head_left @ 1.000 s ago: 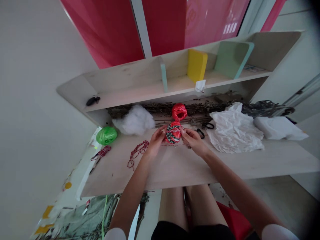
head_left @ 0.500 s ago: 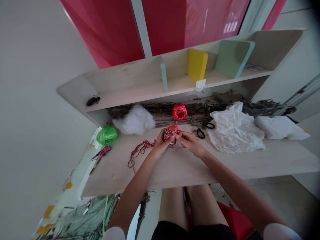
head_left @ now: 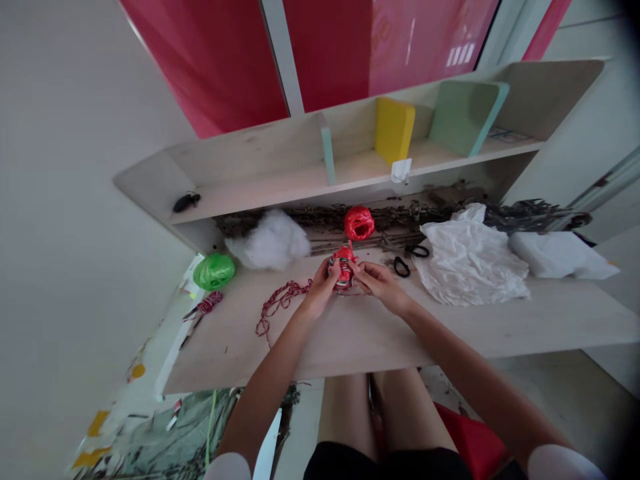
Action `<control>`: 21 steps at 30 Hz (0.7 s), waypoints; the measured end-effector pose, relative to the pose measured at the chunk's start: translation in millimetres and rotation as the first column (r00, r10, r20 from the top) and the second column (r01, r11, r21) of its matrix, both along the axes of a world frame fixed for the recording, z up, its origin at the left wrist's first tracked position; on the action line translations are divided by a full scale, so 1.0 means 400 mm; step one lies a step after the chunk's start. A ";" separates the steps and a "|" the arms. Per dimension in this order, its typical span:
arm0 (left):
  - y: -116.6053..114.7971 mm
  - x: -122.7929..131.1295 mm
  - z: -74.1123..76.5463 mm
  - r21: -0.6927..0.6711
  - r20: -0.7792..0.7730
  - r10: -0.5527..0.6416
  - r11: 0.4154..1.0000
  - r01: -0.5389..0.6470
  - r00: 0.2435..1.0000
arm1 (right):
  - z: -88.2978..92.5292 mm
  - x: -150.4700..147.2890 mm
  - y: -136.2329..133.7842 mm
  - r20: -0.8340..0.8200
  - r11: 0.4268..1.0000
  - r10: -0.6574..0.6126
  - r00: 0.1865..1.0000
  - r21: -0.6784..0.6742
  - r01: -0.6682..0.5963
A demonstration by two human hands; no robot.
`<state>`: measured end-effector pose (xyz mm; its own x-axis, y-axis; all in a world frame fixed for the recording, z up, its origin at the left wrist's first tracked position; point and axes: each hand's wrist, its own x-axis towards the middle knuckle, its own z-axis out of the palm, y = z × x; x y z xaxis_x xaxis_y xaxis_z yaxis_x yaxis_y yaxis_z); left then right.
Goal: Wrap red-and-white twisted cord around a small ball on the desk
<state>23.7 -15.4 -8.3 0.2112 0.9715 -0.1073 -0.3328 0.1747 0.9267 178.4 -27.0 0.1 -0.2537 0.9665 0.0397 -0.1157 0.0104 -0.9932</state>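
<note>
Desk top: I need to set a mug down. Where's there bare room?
The desk is barest along its front edge, under the left hand and right hand, and in the strip in front of the white plastic. Crowded: the back, with cotton, scissors and red ball, and the left, with red twine.

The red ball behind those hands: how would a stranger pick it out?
Find the pale wooden shelf, then drop to the dry twigs beneath it. The red twine ball sits against them, between white stuffing and a crumpled white sheet. Nobody holds it, unlike the bundle gripped by the left hand and right hand, and the other loose ball is green.
</note>
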 end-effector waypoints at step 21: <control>0.023 -0.017 0.020 -0.263 0.312 0.030 0.963 0.056 0.950 | 0.003 0.010 0.005 0.017 0.997 -0.070 0.997 0.044 0.069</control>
<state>17.1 -6.3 -0.2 0.2886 0.9131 -0.2880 -0.5921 0.4065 0.6958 182.5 -25.2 1.3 -0.1870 0.9792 0.0783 -0.0948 0.0613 -0.9936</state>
